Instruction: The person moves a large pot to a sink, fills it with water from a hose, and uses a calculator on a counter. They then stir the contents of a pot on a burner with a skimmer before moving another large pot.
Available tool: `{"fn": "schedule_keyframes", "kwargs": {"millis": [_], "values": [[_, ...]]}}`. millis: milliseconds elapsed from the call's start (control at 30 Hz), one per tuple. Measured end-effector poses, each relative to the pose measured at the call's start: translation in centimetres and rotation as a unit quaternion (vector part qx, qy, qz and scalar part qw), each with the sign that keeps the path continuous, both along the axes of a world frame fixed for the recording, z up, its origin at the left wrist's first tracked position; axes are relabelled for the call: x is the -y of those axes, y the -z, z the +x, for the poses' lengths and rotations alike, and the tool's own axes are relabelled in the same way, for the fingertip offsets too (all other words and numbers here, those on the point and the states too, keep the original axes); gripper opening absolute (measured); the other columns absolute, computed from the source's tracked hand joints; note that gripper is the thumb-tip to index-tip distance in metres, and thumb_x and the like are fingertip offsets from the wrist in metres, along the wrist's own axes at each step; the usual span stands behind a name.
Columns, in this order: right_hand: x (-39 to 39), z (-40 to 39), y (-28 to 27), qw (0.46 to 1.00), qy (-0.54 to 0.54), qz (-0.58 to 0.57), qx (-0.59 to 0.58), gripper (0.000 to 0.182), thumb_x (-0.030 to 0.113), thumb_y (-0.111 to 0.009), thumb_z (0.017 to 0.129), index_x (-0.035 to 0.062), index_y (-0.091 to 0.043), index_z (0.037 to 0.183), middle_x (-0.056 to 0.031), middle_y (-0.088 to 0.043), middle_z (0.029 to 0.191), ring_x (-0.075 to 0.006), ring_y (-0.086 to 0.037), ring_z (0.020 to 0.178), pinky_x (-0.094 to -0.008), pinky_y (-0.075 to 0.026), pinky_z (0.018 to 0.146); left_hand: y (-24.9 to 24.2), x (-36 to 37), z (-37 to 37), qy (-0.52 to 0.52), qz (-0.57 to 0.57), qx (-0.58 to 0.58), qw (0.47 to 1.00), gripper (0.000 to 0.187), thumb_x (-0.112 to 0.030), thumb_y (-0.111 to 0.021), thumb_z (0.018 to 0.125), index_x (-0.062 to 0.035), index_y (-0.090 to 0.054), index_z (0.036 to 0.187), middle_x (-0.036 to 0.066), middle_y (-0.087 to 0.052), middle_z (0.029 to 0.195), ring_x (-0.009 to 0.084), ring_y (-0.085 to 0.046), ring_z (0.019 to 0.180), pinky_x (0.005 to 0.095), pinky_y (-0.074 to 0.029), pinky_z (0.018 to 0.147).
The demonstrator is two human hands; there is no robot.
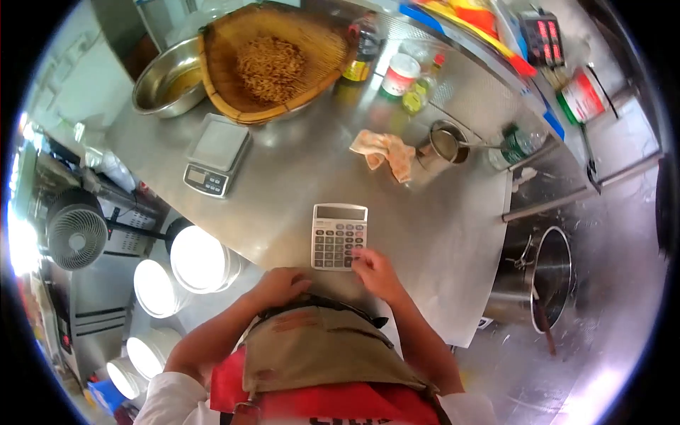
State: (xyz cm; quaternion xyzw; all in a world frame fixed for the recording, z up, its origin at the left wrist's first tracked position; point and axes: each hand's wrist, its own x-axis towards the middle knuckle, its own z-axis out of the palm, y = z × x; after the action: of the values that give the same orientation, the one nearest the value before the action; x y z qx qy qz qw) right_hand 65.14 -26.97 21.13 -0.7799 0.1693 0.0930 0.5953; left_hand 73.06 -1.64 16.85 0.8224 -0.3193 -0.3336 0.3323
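A white calculator (340,236) lies flat on the steel table, its grey display at the far end. My right hand (375,273) reaches over its lower right corner, with a finger extended onto the keys and nothing held. At the table's near edge, left of the calculator, rests my left hand (283,286). Its fingers are curled inward, with nothing visible in them. Further back on the left sits a kitchen scale (218,152) with a flat square pan.
A wicker basket (329,67) of brown strips stands behind the scale beside a steel bowl (145,88). An orange-and-white cloth (382,154) and a metal pitcher (446,144) are at the back right. White buckets (202,261) stand left, a large pot (511,290) right.
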Motion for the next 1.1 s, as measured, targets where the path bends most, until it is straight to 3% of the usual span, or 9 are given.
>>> {"fn": "schedule_keyframes", "kwargs": {"millis": [100, 267, 333, 433, 533, 700, 800, 900, 1100], "values": [[-2.9, 0.5, -6.2, 0.957, -0.075, 0.264, -0.088, 0.022, 0.016, -0.05, 0.091, -0.0022, -0.059, 0.1, -0.0088, -0.062, 0.077, -0.0199, -0.062, 0.074, -0.0314, -0.05, 0.065, -4.0, 1.7, 0.2, -0.132, -0.204, -0.277, 0.929, 0.047, -0.043, -0.045, 0.092, 0.0022, -0.06, 0.091, 0.014, -0.063, 0.075, 0.0305, -0.061, 0.072, 0.0418, -0.048, 0.07], [-6.4, 2.6, -3.6, 0.905, -0.058, 0.412, -0.087, 0.024, 0.018, -0.05, 0.093, 0.0003, -0.058, 0.106, -0.0085, -0.062, 0.094, -0.0178, -0.06, 0.085, -0.0291, -0.048, 0.074, -5.2, 5.6, 1.8, -0.174, -0.203, -0.611, 0.745, 0.051, -0.043, -0.043, 0.094, 0.0039, -0.061, 0.097, 0.009, -0.063, 0.075, 0.0247, -0.06, 0.072, 0.0366, -0.048, 0.071], [-5.6, 1.6, -0.3, 0.874, -0.02, 0.482, -0.059, 0.027, 0.018, -0.051, 0.092, 0.0001, -0.057, 0.111, -0.0108, -0.061, 0.103, -0.0194, -0.058, 0.097, -0.0316, -0.046, 0.084, -4.4, 5.7, 1.0, -0.179, -0.253, -0.51, 0.802, 0.049, -0.043, -0.045, 0.093, 0.0028, -0.063, 0.094, 0.01, -0.064, 0.076, 0.0238, -0.06, 0.068, 0.0357, -0.048, 0.068], [-5.1, -1.0, -5.2, 0.966, -0.201, 0.163, -0.001, 0.039, 0.023, -0.047, 0.093, 0.0018, -0.049, 0.127, -0.0136, -0.051, 0.126, -0.0223, -0.046, 0.117, -0.0346, -0.034, 0.1, -4.3, 3.6, 0.6, -0.059, -0.288, -0.205, 0.934, 0.043, -0.041, -0.049, 0.091, -0.0013, -0.066, 0.086, 0.011, -0.066, 0.077, 0.0229, -0.058, 0.063, 0.0359, -0.047, 0.063], [-4.2, -5.6, -3.0, 0.931, -0.131, 0.333, -0.074, 0.055, 0.025, -0.048, 0.094, -0.0038, -0.031, 0.137, -0.0117, -0.035, 0.143, -0.0219, -0.035, 0.129, -0.033, -0.025, 0.107, -1.8, -0.9, 2.6, 0.029, -0.147, -0.108, 0.983, 0.033, -0.038, -0.055, 0.086, -0.0066, -0.067, 0.082, 0.012, -0.066, 0.079, 0.0256, -0.058, 0.064, 0.037, -0.047, 0.063], [-3.1, -10.8, -2.6, 0.975, -0.188, 0.115, -0.037, 0.047, 0.022, -0.04, 0.096, 0.003, -0.034, 0.138, -0.0124, -0.038, 0.141, -0.0218, -0.04, 0.126, -0.0314, -0.03, 0.104, 4.4, -1.4, 4.3, 0.08, -0.027, 0.071, 0.994, 0.026, -0.034, -0.066, 0.073, -0.0082, -0.063, 0.078, 0.011, -0.063, 0.078, 0.031, -0.059, 0.074, 0.0397, -0.047, 0.067], [-2.9, -12.1, 0.5, 0.968, -0.086, 0.161, -0.174, 0.041, 0.017, -0.042, 0.094, 0.0021, -0.042, 0.133, -0.0125, -0.044, 0.137, -0.0211, -0.042, 0.124, -0.0294, -0.031, 0.103, 6.0, 0.6, 4.0, 0.078, -0.033, 0.16, 0.983, 0.028, -0.034, -0.068, 0.069, -0.0085, -0.059, 0.076, 0.009, -0.06, 0.078, 0.0294, -0.059, 0.076, 0.0412, -0.047, 0.066], [-3.0, -11.8, 3.1, 0.983, -0.168, 0.04, -0.056, 0.036, 0.016, -0.042, 0.095, 0.0008, -0.049, 0.126, -0.0133, -0.051, 0.13, -0.02, -0.047, 0.119, -0.0279, -0.033, 0.101, 5.9, 2.4, 3.7, 0.083, -0.083, 0.223, 0.968, 0.03, -0.036, -0.069, 0.069, -0.0096, -0.058, 0.079, 0.009, -0.059, 0.079, 0.029, -0.058, 0.078, 0.0407, -0.047, 0.066], [-3.5, -11.1, 0.5, 0.988, -0.111, 0.052, -0.096, 0.033, 0.017, -0.042, 0.092, 0.0018, -0.055, 0.119, -0.0163, -0.058, 0.118, -0.0282, -0.056, 0.105, -0.0327, -0.041, 0.093, 5.5, 2.9, 4.3, 0.046, 0.029, 0.187, 0.981, 0.029, -0.036, -0.068, 0.071, -0.0088, -0.056, 0.067, 0.01, -0.058, 0.073, 0.0302, -0.058, 0.071, 0.0418, -0.047, 0.062]]}}
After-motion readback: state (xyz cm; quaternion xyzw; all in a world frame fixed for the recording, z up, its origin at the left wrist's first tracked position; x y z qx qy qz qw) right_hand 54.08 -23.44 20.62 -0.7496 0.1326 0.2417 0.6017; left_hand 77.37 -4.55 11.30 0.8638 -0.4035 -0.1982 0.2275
